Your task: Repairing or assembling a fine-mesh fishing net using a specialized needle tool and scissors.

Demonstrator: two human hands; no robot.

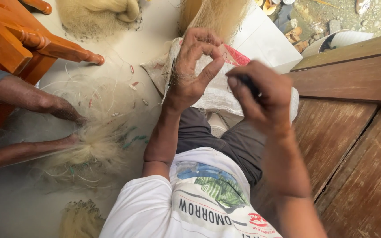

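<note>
My left hand [193, 66] is raised over my lap with thumb and forefinger pinched on fine strands of pale fishing net [217, 17] that runs up toward the top of the view. My right hand [261, 94] is close beside it, fingers curled around a small dark tool [248, 83], mostly hidden in the fist. Under both hands a white woven sack [219, 94] lies across my knees.
On the left another person's two forearms [36, 99] work in a heap of pale netting [98, 141] on the light floor. An orange wooden chair [27, 39] stands at top left. A brown wooden door [353, 132] fills the right. Sandals [294, 35] lie outside.
</note>
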